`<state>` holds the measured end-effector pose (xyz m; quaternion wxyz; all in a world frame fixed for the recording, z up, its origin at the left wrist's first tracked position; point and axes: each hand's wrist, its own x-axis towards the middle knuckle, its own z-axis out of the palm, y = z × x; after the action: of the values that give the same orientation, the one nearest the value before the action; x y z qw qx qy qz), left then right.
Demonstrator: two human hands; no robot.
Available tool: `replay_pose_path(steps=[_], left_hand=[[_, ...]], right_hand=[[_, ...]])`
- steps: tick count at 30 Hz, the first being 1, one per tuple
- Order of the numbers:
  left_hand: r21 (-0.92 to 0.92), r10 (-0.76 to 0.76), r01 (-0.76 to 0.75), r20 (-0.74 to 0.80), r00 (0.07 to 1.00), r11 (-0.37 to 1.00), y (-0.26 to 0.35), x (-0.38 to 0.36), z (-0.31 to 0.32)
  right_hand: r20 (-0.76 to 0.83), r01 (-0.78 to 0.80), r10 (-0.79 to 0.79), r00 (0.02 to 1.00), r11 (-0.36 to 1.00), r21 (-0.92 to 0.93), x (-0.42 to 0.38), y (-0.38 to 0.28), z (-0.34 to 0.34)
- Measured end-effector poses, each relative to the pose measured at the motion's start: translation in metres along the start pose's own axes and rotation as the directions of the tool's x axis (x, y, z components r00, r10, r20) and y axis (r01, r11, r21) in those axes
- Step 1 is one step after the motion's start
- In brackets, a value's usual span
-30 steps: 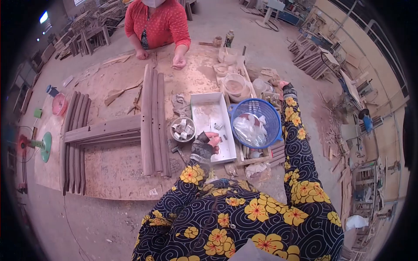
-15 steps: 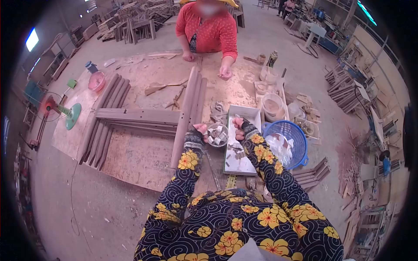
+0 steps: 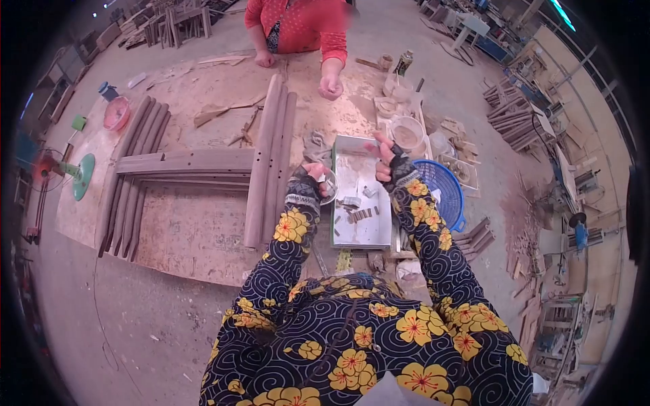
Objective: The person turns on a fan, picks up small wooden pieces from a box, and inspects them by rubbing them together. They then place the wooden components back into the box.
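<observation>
My left hand (image 3: 315, 172) is closed on the rim of a small round bowl (image 3: 331, 187), held beside the left wall of a white shallow box (image 3: 363, 233). Most of the bowl's inside is hidden from me. Above the box's right edge is my right hand (image 3: 384, 159), fingers curled and thumb side blurred; whatever it pinches, if anything, is too small to make out. Inside the box lie a row of small brown pieces (image 3: 364, 214) and some light grey pieces (image 3: 351, 201).
Brown wooden frame parts (image 3: 186, 161) lie stacked on the worktable (image 3: 183, 233) to my left. A blue basket (image 3: 443, 186) and a plastic tub (image 3: 407, 133) stand at right. Across the table, a person in red (image 3: 298, 30) rests one hand (image 3: 331, 86) over the tabletop.
My view has shifted, so the table sits higher and further left. My right hand has moved away from the bowl toward the box's far right corner. The bowl's contents show less now.
</observation>
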<state>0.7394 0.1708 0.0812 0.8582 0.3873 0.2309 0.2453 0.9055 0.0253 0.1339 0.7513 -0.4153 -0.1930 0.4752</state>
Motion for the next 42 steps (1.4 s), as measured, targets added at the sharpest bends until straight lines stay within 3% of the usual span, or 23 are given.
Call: replay_pose_path(steps=[4,5,8,11,17,21,24,28,30,33,34,36,38,42], left_hand=[[-0.03,-0.031,0.03,-0.06,0.998,0.999,-0.003,0.003,-0.013],[-0.048,-0.046,0.043,-0.057,0.997,0.998,-0.004,0.004,-0.014],[-0.074,-0.043,0.039,-0.051,0.998,0.996,-0.003,-0.001,-0.006],[-0.086,0.019,-0.019,0.0,1.0,0.996,0.005,0.005,-0.005],[-0.118,0.006,-0.013,-0.067,0.998,0.993,0.014,-0.015,-0.02],[-0.128,-0.024,0.014,-0.071,0.997,0.992,-0.006,-0.032,-0.027],[-0.139,-0.005,-0.006,-0.083,0.997,0.99,-0.011,-0.036,-0.032],[-0.154,0.045,-0.051,-0.045,0.998,0.987,-0.005,-0.032,-0.042],[-0.147,0.073,-0.073,-0.006,0.997,0.986,-0.003,-0.029,-0.043],[-0.081,0.116,-0.11,0.083,0.99,0.991,0.002,-0.028,-0.032],[0.045,0.148,-0.151,0.075,0.986,0.987,0.01,-0.036,-0.015],[0.152,0.202,-0.218,0.112,0.973,0.964,0.009,-0.036,-0.002],[0.192,0.163,-0.193,0.163,0.973,0.962,0.003,-0.032,0.002],[0.186,0.18,-0.21,0.17,0.969,0.96,-0.009,-0.031,0.015]], right_hand=[[-0.159,-0.079,0.069,0.985,0.995,-0.058,-0.003,0.001,-0.014],[-0.076,-0.082,0.082,0.994,0.997,-0.002,0.007,0.014,-0.039],[-0.139,-0.112,0.121,0.983,0.991,0.069,0.031,0.036,-0.043],[0.043,-0.13,0.129,0.991,0.991,0.023,0.046,0.039,-0.029],[0.093,-0.055,0.096,0.991,0.927,-0.371,0.027,0.064,0.057],[0.198,0.084,0.061,0.978,0.754,-0.651,0.016,0.084,0.101],[0.277,0.177,0.059,0.959,0.64,-0.748,0.012,0.094,0.123],[0.348,0.259,0.047,0.936,0.578,-0.774,-0.001,0.097,0.144],[0.348,0.285,-0.021,0.937,0.621,-0.731,-0.015,0.087,0.144],[0.264,0.43,-0.348,0.9,0.806,-0.406,-0.058,0.048,0.139],[0.123,0.339,-0.323,0.939,0.794,-0.504,-0.062,0.049,0.123],[0.01,0.236,-0.332,0.943,0.646,-0.726,-0.063,0.056,0.082],[-0.031,0.208,-0.366,0.93,0.595,-0.776,-0.067,0.052,0.07],[0.018,0.196,-0.436,0.9,0.367,-0.909,-0.075,0.043,0.07]])
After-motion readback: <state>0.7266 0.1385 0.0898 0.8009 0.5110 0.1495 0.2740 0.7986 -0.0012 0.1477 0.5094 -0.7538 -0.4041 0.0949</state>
